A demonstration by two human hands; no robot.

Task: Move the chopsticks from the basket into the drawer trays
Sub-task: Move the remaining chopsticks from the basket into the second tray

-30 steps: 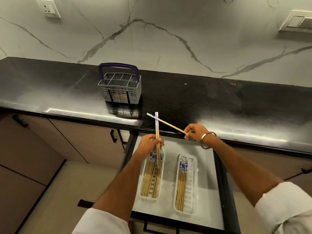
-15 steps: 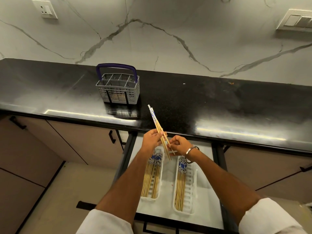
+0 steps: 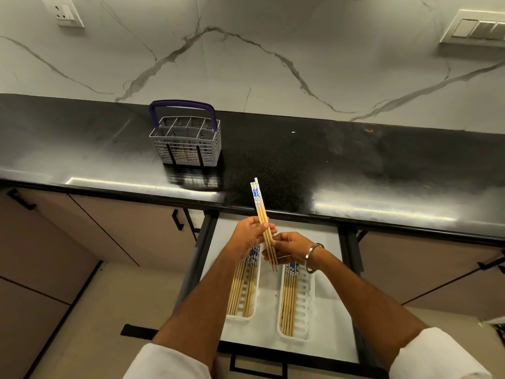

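While both hands held a small bundle of tan wooden chopsticks with blue-and-white patterned tops (image 3: 263,225) above the open drawer, the step in hand looked like squaring the sticks before laying them down. The left hand (image 3: 250,233) had its fingers curled round the middle of the bundle, and the right hand (image 3: 289,250) pinched the lower ends just beside it; a steel bangle (image 3: 314,257) sat on that wrist. To do it well, I judged the tips should be evened, the bundle turned to lie along the tray's length with the patterned ends toward the far side like those already stored, then lowered flat.

Two white slotted plastic trays lay in the white-lined pull-out drawer (image 3: 328,310): the left tray (image 3: 250,316) looked fuller than the right tray (image 3: 303,305), so the right one seemed the easier target. The grey plastic cutlery basket with a purple handle (image 3: 188,144) stood well apart on the black speckled tabletop (image 3: 355,165); whether any sticks remained inside was hard to tell. The tabletop's near edge overhung the drawer's far end and could catch the raised tops.
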